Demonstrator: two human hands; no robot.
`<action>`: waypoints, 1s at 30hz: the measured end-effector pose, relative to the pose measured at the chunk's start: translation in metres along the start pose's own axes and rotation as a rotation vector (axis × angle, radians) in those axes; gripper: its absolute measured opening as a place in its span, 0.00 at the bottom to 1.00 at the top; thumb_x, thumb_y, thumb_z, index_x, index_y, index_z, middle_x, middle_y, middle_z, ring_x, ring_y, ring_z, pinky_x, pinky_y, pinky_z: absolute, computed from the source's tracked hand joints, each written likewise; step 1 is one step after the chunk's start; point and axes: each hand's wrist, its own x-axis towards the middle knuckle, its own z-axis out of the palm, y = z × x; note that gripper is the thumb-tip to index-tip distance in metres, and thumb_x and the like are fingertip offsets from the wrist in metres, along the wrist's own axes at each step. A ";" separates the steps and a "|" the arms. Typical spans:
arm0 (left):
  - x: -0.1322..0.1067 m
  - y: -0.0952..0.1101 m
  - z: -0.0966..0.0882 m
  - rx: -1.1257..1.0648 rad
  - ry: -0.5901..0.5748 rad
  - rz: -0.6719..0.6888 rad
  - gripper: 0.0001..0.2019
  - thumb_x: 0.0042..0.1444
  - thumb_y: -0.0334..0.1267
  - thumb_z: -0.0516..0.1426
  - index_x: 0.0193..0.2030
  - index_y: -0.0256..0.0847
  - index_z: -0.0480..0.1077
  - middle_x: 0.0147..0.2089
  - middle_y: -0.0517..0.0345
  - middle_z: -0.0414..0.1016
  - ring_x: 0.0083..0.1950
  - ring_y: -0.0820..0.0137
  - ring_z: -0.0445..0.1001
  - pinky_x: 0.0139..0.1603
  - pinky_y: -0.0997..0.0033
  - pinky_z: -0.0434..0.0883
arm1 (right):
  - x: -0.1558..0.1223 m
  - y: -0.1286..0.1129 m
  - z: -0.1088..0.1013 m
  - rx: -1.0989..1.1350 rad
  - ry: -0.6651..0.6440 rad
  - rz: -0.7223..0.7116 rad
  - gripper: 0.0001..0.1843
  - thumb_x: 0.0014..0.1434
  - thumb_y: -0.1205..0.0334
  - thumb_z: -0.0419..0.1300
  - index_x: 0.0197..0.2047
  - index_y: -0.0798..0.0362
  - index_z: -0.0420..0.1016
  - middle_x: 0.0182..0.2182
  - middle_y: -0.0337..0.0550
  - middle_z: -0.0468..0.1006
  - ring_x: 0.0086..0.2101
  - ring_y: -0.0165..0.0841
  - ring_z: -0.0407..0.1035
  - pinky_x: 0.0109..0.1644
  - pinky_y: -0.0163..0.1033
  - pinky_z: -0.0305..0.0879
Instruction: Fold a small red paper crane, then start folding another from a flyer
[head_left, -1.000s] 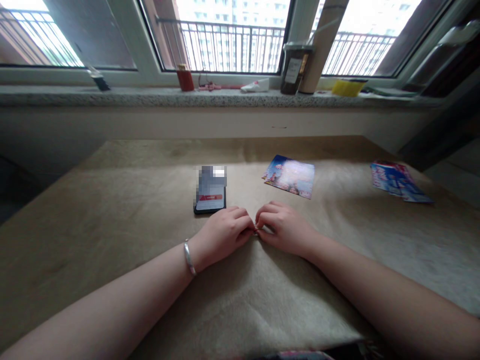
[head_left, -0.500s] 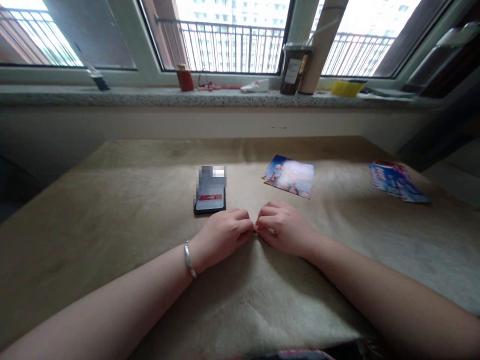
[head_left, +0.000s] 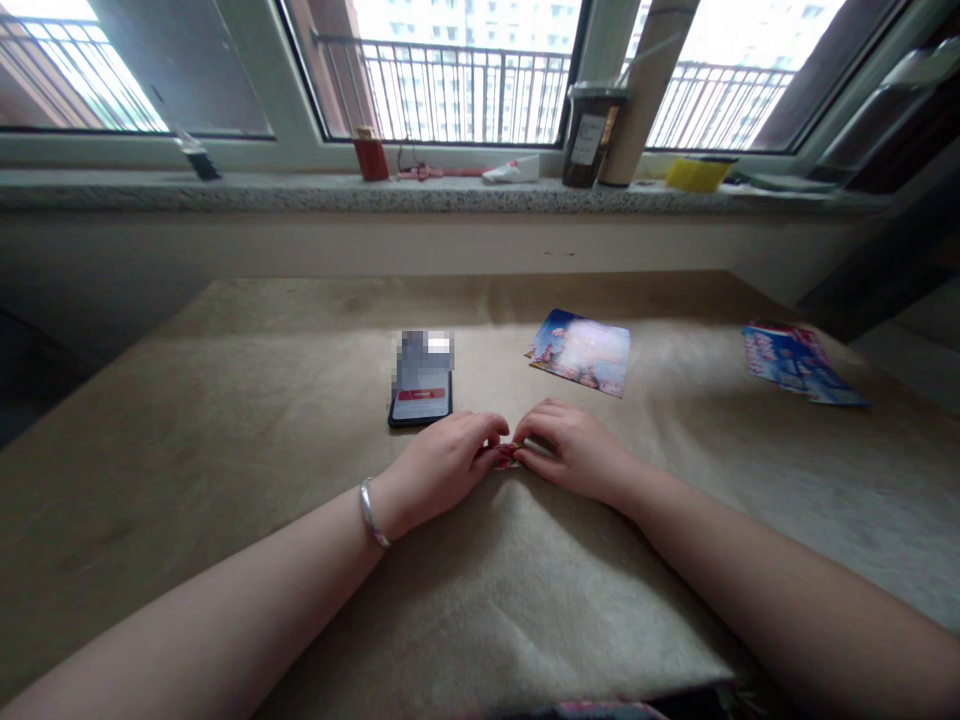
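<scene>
Surface (head_left: 247, 400): broad, tan, its far edge near the wall under the window. Window (head_left: 465, 90): spans the top of the view, a railing and pale buildings outside. Sill (head_left: 300, 198): speckled stone, carrying assorted items.

Both forearms come in from the lower corners, and the hands meet near the middle of the surface. Left hand (head_left: 442, 458): curled, palm down, thumb and bent fingers closed in at the left end of the piece; index fingertip arched just above it. Right hand (head_left: 574, 450): likewise curled, thumb and fingers pinched together at the piece's right end. Pads of both hands partly hidden.

Tube (head_left: 637, 125): upright on the sill, beside the dark cup (head_left: 586, 140). Sheets (head_left: 592, 355): overlapping, blue and pink, flat on the surface beyond the right hand. Cards (head_left: 799, 365): blue and red, fanned, well to the right. Phone (head_left: 421, 408): flat, screen lit, upper part pixelated; its near edge is just beside the left hand. Yellow item (head_left: 697, 175) and red bottle (head_left: 370, 158): on the sill.

Bangle (head_left: 367, 510): silver, on the left wrist. Piece (head_left: 507, 457): small, red with light patches, between both hands' fingertips, low over the surface; exact shape too small to tell.
</scene>
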 end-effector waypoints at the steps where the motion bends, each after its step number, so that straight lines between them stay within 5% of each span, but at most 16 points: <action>1: 0.000 -0.001 0.000 -0.023 0.009 -0.025 0.03 0.59 0.33 0.53 0.39 0.38 0.66 0.35 0.57 0.71 0.35 0.70 0.69 0.36 0.71 0.67 | 0.000 -0.001 0.000 0.007 0.006 0.012 0.02 0.56 0.64 0.59 0.33 0.52 0.73 0.31 0.42 0.76 0.36 0.33 0.67 0.42 0.39 0.63; 9: 0.001 -0.005 0.000 -0.233 0.020 -0.076 0.08 0.58 0.25 0.51 0.37 0.39 0.68 0.41 0.58 0.70 0.41 0.73 0.69 0.43 0.71 0.68 | -0.001 -0.006 -0.002 0.136 0.075 0.076 0.12 0.53 0.64 0.62 0.42 0.52 0.70 0.34 0.41 0.77 0.36 0.31 0.70 0.42 0.38 0.63; 13: 0.002 -0.005 -0.002 -0.274 0.014 -0.067 0.07 0.58 0.26 0.51 0.36 0.38 0.68 0.41 0.56 0.70 0.42 0.73 0.69 0.45 0.70 0.69 | -0.001 -0.003 -0.001 0.198 0.046 0.010 0.05 0.56 0.63 0.60 0.38 0.51 0.72 0.31 0.39 0.77 0.33 0.29 0.70 0.39 0.36 0.64; 24: 0.002 -0.002 -0.006 -0.245 -0.039 -0.037 0.09 0.63 0.33 0.49 0.40 0.37 0.70 0.43 0.53 0.70 0.44 0.71 0.69 0.48 0.68 0.69 | 0.000 0.000 0.001 0.105 0.028 0.104 0.05 0.58 0.63 0.58 0.32 0.53 0.74 0.26 0.39 0.75 0.29 0.28 0.67 0.34 0.33 0.60; 30: 0.000 -0.003 -0.002 -0.093 -0.045 0.031 0.07 0.60 0.33 0.52 0.42 0.36 0.69 0.45 0.51 0.70 0.45 0.68 0.69 0.48 0.67 0.69 | 0.001 -0.002 0.001 -0.051 0.063 0.033 0.03 0.55 0.64 0.59 0.31 0.52 0.73 0.26 0.38 0.76 0.30 0.30 0.68 0.36 0.35 0.60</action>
